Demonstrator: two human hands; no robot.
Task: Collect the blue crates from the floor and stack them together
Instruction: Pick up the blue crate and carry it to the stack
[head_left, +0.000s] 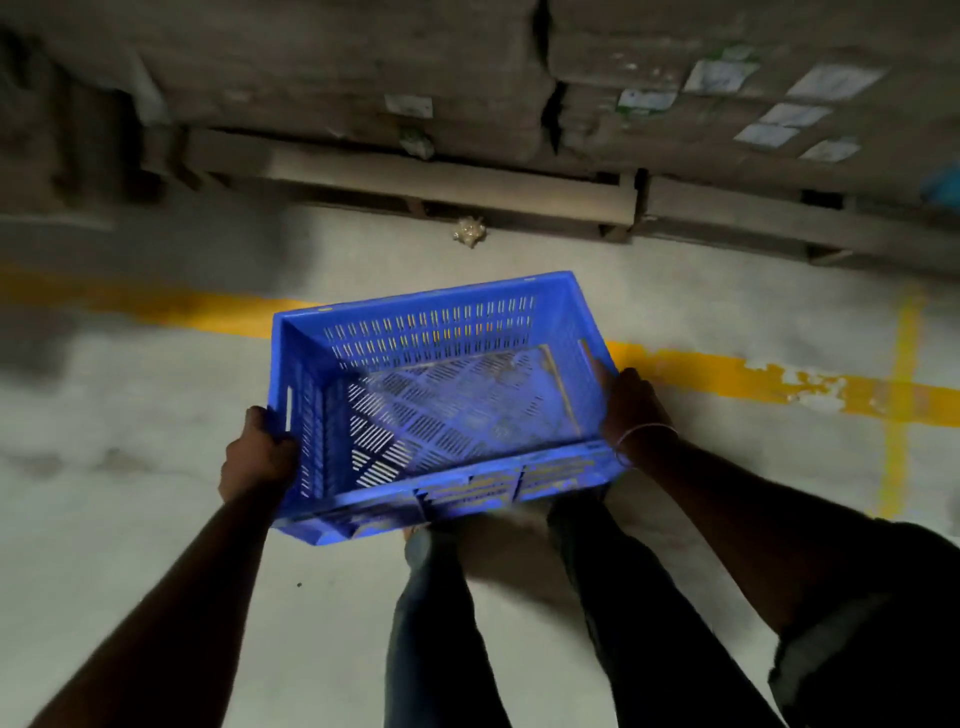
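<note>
While carried, one blue crate (441, 400) hangs between both grips: left hand (258, 457) fingers curl round its side wall, right hand (631, 410) clasps opposite. Step: collecting. Next, judged: find the stack, none visible, and lower squarely.

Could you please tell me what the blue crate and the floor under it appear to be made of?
Crate: likely moulded plastic, uniform blue with a slight sheen, slotted walls and base. Floor: apparently concrete, matt grey and mottled, with worn yellow painted lines.

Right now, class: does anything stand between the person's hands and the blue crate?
No. The left hand and right hand already grip the crate by its short ends, off the floor. No stack or other crate is in view.
</note>
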